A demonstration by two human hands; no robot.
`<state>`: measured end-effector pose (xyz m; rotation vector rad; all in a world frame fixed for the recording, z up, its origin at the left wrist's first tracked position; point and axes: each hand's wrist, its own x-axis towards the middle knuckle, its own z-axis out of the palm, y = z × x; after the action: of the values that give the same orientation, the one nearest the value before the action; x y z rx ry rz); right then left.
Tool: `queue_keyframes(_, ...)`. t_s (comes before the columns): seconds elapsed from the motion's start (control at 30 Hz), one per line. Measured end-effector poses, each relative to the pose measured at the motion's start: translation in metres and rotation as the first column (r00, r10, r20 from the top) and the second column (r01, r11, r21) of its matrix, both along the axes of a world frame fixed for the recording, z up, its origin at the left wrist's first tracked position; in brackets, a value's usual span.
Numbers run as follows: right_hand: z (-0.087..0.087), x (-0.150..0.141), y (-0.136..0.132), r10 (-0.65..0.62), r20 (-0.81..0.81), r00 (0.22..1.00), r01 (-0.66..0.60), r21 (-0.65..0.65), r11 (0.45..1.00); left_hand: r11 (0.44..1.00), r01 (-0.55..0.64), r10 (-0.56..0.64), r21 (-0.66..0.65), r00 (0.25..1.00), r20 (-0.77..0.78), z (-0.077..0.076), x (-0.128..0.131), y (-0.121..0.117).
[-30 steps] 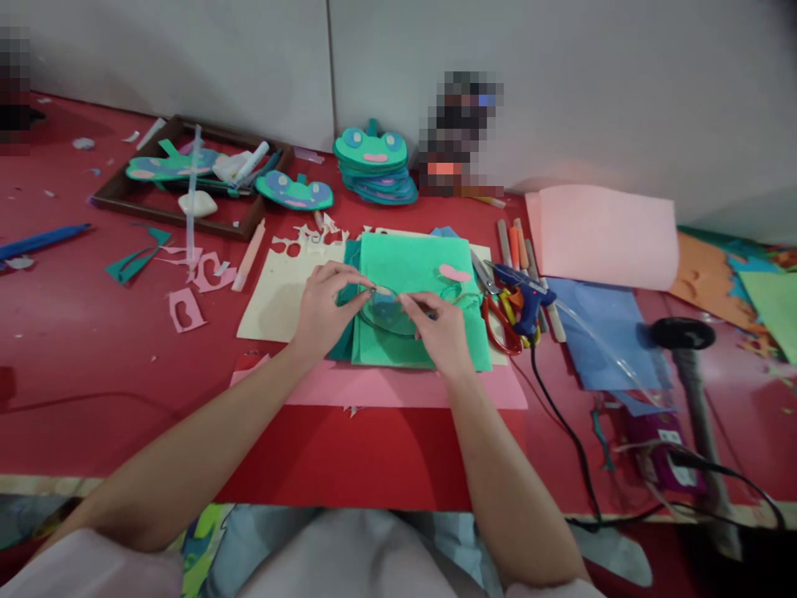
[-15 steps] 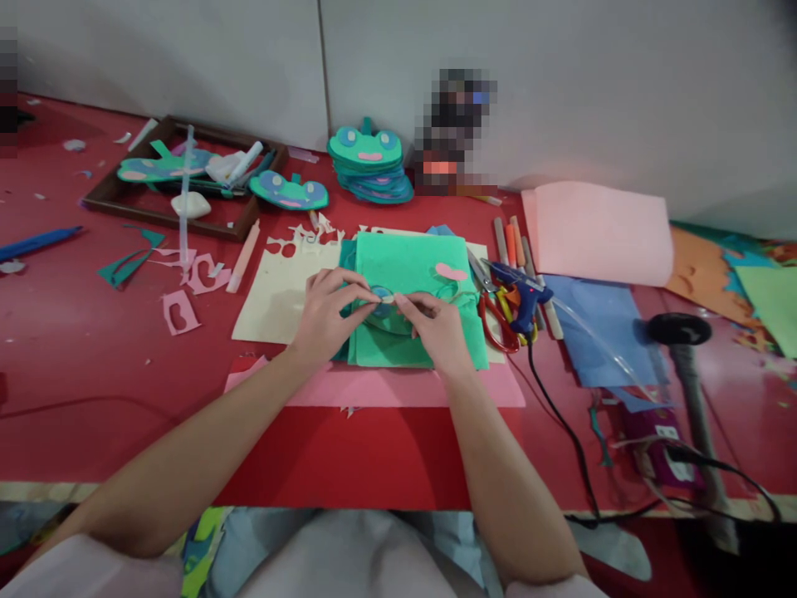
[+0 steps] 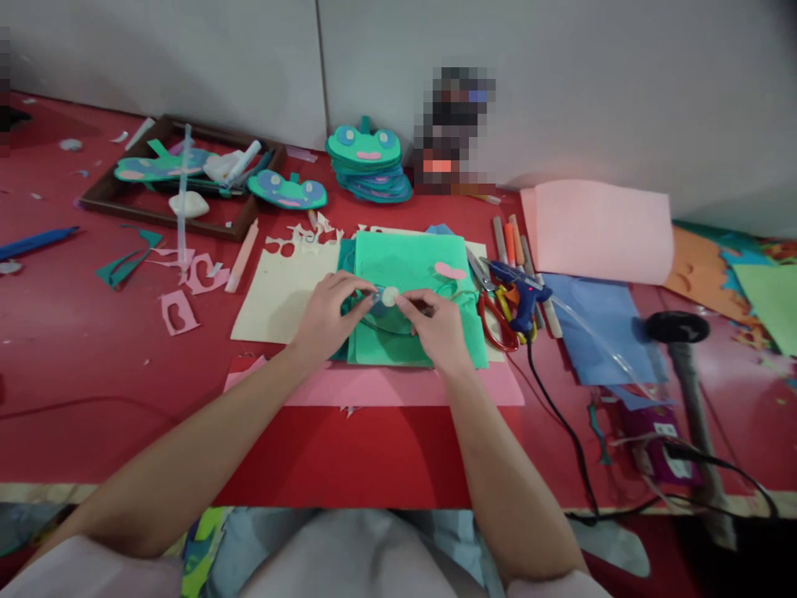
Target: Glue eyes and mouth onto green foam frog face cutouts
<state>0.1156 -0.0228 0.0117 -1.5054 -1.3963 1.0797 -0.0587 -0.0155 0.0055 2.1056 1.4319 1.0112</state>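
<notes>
My right hand pinches the edge of a small cream disc between thumb and forefinger. To its left, my left hand has its thumb and forefinger closed over a blue piece; what lies between those tips is too small to make out. Below both hands rests a green face-shaped foam cutout, partly covered by the fingers. It lies on a stack of green foam sheets. A pink mouth-shaped piece sits on the stack, up and right of my right hand.
Scissors, a blue glue gun with a black cable and several markers lie right of the stack. Further right is a hammer. Finished frog faces are piled by the wall, beside a wooden frame.
The cream disc has turned to show its round face, where it was edge-on before. Both hands stay in nearly the same place.
</notes>
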Motion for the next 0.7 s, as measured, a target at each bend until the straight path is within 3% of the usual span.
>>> queue_keyframes(0.17, -0.002, -0.001, -0.001, 0.047, 0.073, 0.996, -0.051, 0.059, 0.997, 0.995, 0.037, -0.033, -0.097, 0.998, 0.045, -0.001, 0.001, 0.002)
queue_keyframes(0.3, -0.003, -0.003, -0.002, 0.027, 0.038, 0.999, -0.029, 0.035, 0.999, 0.990, 0.031, -0.020, -0.136, 0.996, 0.082, -0.001, 0.004, 0.003)
queue_keyframes(0.53, 0.000, 0.002, -0.002, -0.219, -0.205, 0.954, 0.232, 0.042, 0.972, 0.980, 0.037, -0.037, -0.196, 0.999, 0.005, -0.007, 0.011, 0.013)
queue_keyframes(0.7, -0.002, 0.009, 0.001, -0.293, -0.283, 0.913, 0.313, 0.027, 0.949, 0.983, 0.026, -0.038, -0.182, 0.997, -0.063, -0.007, 0.012, 0.013)
